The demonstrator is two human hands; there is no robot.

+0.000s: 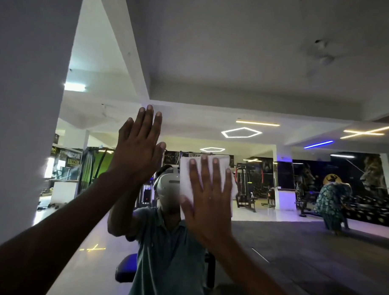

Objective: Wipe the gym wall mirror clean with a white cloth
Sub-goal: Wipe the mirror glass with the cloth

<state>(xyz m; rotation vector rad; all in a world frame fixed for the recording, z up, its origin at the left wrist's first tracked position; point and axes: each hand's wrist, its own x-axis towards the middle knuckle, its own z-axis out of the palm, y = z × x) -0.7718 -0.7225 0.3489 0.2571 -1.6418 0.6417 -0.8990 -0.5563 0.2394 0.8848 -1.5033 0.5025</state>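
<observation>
The gym wall mirror (269,68) fills almost the whole head view and reflects the gym behind me. My right hand (209,198) lies flat with straight, spread fingers on a folded white cloth (184,178), pressing it against the glass at about head height. My left hand (138,149) is raised just left of it, palm toward the mirror with fingers straight and together, and holds nothing. Whether it touches the glass I cannot tell. My own reflection in a teal shirt (163,245) shows between my arms.
A white wall or pillar (25,97) borders the mirror on the left. Reflected in the glass are weight machines (246,189), a blue padded seat (125,270) and another person (331,203) bending over at the far right.
</observation>
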